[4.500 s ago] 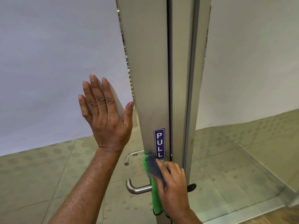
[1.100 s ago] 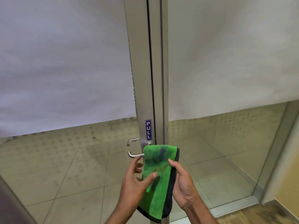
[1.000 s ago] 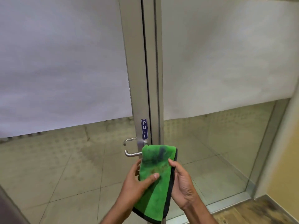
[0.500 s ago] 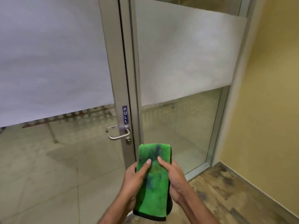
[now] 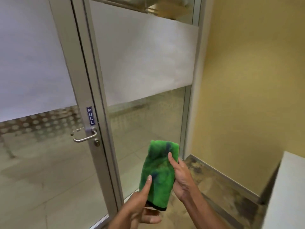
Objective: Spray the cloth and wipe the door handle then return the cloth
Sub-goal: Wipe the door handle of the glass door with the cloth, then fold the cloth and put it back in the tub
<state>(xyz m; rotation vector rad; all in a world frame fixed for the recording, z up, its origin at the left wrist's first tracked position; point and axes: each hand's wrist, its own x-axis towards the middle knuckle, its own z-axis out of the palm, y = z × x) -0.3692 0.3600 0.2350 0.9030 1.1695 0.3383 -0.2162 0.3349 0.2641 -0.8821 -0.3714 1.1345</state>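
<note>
Cloth (image 5: 159, 171) now farther from handle (image 5: 85, 138)

Low in the frame, my left hand (image 5: 140, 207) cups upward with its thumb raised; my right hand (image 5: 181, 179), just to its right, pinches inward, thumb extended, both forearms bare.
</note>
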